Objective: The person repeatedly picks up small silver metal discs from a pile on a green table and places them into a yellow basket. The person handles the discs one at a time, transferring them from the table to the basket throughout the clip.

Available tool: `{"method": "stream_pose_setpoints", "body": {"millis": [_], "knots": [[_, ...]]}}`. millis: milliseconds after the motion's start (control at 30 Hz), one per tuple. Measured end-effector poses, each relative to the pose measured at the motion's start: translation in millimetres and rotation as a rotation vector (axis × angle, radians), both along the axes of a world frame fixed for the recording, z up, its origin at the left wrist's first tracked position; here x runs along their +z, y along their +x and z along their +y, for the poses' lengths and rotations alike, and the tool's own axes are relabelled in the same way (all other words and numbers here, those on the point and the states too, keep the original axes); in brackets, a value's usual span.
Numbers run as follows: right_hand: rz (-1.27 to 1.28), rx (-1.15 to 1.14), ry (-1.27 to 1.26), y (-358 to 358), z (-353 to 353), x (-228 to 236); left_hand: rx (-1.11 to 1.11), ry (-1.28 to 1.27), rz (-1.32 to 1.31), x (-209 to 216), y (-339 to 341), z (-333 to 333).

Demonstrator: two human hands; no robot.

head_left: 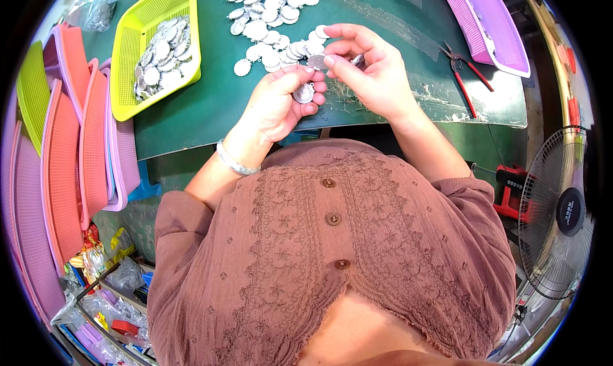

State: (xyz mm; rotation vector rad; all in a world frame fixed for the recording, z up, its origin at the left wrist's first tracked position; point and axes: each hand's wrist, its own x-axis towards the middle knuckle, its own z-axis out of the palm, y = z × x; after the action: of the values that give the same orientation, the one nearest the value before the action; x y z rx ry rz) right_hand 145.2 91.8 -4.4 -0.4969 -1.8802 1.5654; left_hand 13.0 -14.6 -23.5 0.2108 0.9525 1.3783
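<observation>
Over the table's near edge, my left hand [276,101] is closed, with a round silver metal disc [304,93] against its curled fingers. My right hand [373,72] pinches another silver disc [317,61] by its edge, right above my left thumb and fingertips. A further small piece of shiny metal [358,60] shows inside the right hand's fingers; its shape is mostly hidden. Just beyond both hands lies a loose pile of scalloped silver discs [271,53], and a second heap [274,5] spreads farther back.
A yellow-green basket [121,66] with many discs stands at the left, a purple basket [511,53] at the far right. Red-handled pliers [461,79] lie on the green table [223,104]. Stacked baskets [60,155] fill the left side; a fan [555,219] stands at right.
</observation>
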Motion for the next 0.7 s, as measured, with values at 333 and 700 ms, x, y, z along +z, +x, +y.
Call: {"method": "stream_pose_setpoints", "body": {"millis": [333,700], "knots": [[-0.015,0.080,0.327,2,-1,-5,0.082,0.085,-0.109,-5,-3,-1],[-0.342,-0.100,0.224,-11,46,-25,0.038,0.122,-0.129,-7,-10,-3]]}}
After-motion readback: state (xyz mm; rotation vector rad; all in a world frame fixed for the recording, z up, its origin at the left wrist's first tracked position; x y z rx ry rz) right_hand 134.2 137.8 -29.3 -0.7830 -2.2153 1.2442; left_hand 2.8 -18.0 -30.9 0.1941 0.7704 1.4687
